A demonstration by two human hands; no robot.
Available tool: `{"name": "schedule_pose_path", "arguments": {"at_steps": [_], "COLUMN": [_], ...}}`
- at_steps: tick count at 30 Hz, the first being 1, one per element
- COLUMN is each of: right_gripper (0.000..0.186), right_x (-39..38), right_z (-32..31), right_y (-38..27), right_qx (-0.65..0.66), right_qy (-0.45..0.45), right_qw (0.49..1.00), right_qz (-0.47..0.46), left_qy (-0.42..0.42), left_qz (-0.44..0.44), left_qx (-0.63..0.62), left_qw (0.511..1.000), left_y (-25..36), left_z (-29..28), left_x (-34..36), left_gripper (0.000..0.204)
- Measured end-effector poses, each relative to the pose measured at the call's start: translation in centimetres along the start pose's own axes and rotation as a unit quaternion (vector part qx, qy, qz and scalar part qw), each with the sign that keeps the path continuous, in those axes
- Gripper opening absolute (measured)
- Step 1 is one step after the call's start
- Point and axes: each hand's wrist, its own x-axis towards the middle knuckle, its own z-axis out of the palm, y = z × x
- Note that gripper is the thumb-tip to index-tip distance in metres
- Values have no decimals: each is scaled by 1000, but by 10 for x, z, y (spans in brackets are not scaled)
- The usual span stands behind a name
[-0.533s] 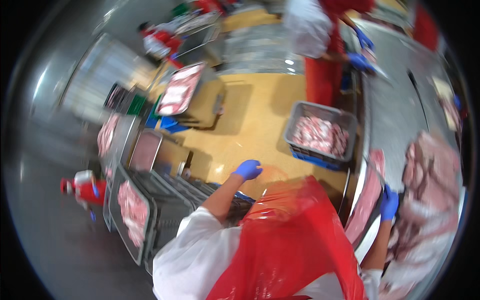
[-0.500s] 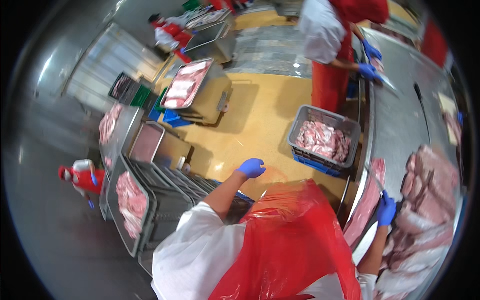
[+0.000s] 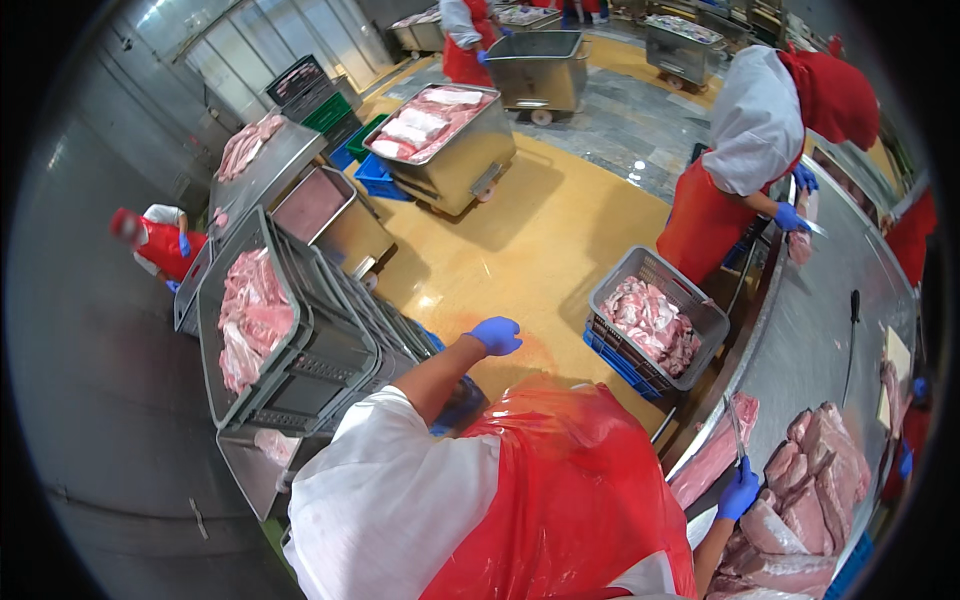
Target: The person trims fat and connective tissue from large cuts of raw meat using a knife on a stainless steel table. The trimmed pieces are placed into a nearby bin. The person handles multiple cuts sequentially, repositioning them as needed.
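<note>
My left hand, in a blue glove, hangs over the yellow floor with loosely curled fingers and nothing visible in it. My right hand, also gloved in blue, is closed around the handle of a knife. Its blade points away from me, over the end of a long strip of pink meat along the metal table's near edge. To the right of that hand lies a heap of large pale meat pieces.
A grey crate of meat trimmings stands left of the metal table. A black-handled rod lies on the table. A co-worker cuts meat farther along. Meat-filled crates are stacked at left; a metal cart stands beyond.
The view has turned, so the carts and stacked crates appear farther right. My right hand still grips the knife beside the meat strip; my left hand remains empty over the floor.
</note>
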Motion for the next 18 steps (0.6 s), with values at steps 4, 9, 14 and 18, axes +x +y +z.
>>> {"name": "schedule_pose_path", "arguments": {"at_steps": [4, 9, 14, 18], "right_gripper": [33, 29, 32, 35], "right_x": [50, 82, 63, 9], "right_z": [24, 22, -10, -41], "right_y": [-20, -42, -78, -79], "right_qx": [-20, -58, 193, 276], "right_qy": [-15, 6, 84, 109], "right_qw": [996, 995, 977, 914], "right_qz": [-88, -75, 42, 278], "left_qy": [24, -49, -73, -100], "left_qz": [9, 19, -9, 137], "left_qx": [0, -10, -18, -13], "left_qw": [1000, 999, 997, 985], "left_y": [-14, 13, 30, 118], "left_z": [1, -22, -12, -12], "left_x": [-5, 19, 18, 79], "left_gripper": [42, 32, 42, 37]}}
